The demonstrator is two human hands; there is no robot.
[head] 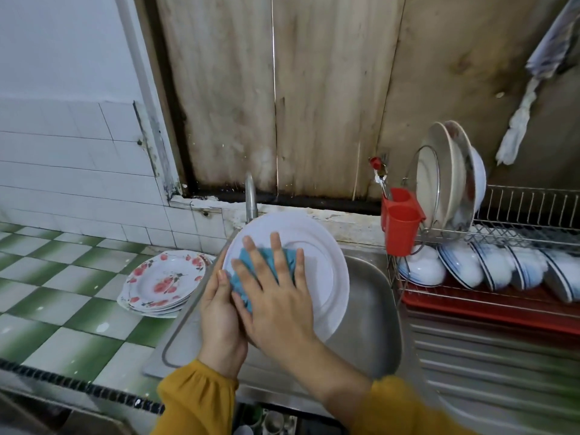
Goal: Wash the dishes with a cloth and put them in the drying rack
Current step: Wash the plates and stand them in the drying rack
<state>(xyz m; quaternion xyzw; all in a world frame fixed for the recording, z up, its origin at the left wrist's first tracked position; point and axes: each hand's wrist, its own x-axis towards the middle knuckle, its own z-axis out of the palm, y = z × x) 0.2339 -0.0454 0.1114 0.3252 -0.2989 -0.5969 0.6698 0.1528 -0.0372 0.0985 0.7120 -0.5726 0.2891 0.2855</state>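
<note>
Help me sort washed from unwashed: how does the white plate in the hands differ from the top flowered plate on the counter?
The white plate is plain; the flowered plate bears red blossoms. The white plate is held tilted over the sink; the flowered plate lies flat atop a stack. The right hand presses a cloth on the white plate; nothing touches the flowered plate. Both have wide rims.

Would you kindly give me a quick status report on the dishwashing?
Left hand grips white plate over sink. Right hand flat, pressing blue cloth on it. Nothing blocking drying rack.
</note>
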